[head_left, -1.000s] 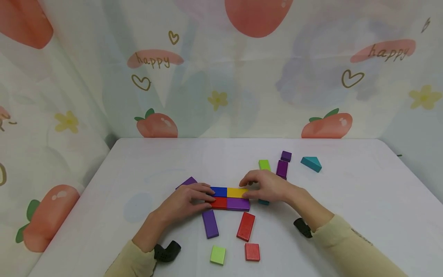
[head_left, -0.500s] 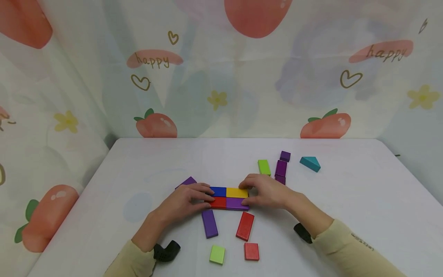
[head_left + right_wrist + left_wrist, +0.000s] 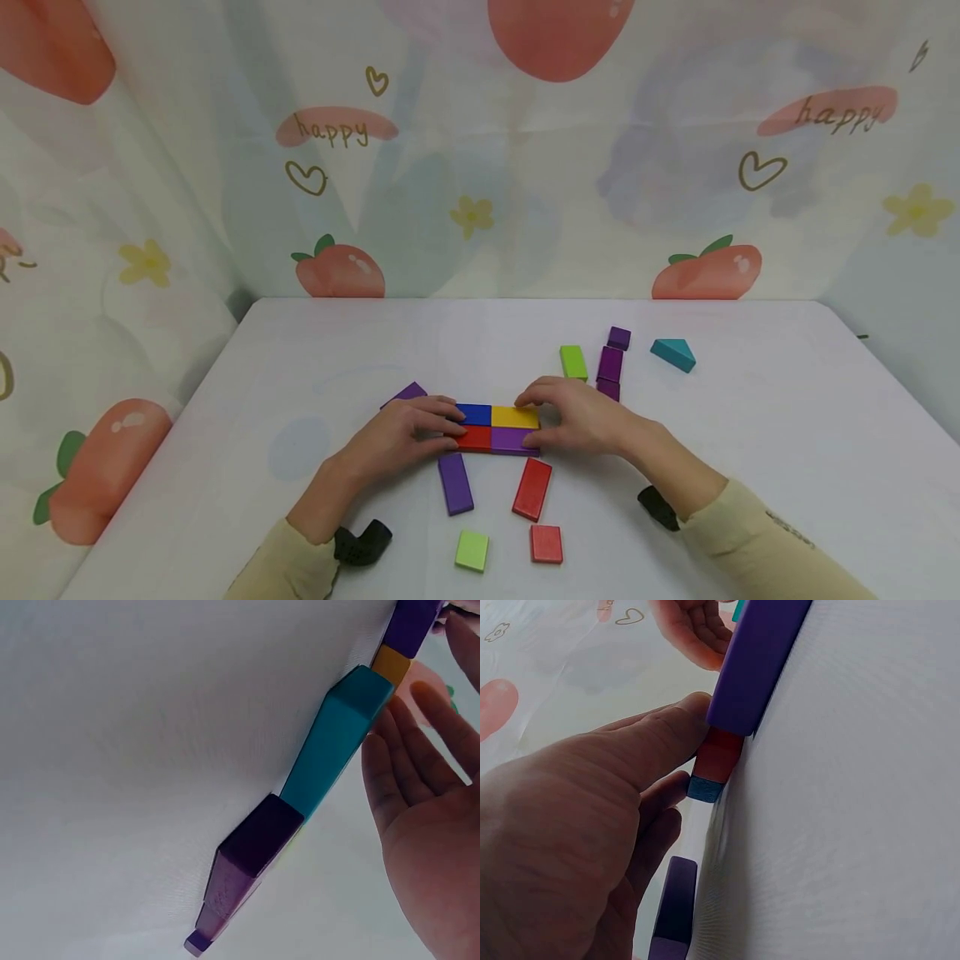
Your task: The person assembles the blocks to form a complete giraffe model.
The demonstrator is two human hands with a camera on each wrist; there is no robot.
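Blue, yellow, red and purple blocks lie together in a two-by-two rectangle. At its left end, my left hand touches the blue and red blocks with thumb and fingertips; the left wrist view shows the thumb against the red block. Over the right end, my right hand has its fingertips at the yellow block and its thumb at the purple one. The right wrist view shows its fingers loosely extended beside a teal block, which the hand hides from the head view.
Nearer lie a loose purple block, two red blocks and a green block. Behind the right hand are another green block, a row of purple blocks and a teal triangle. A purple block lies behind the left hand.
My right hand has shifted slightly nearer, its thumb moving from the yellow block to the purple one. The teal block beside it has become hidden in the head view. My left hand stays in place.
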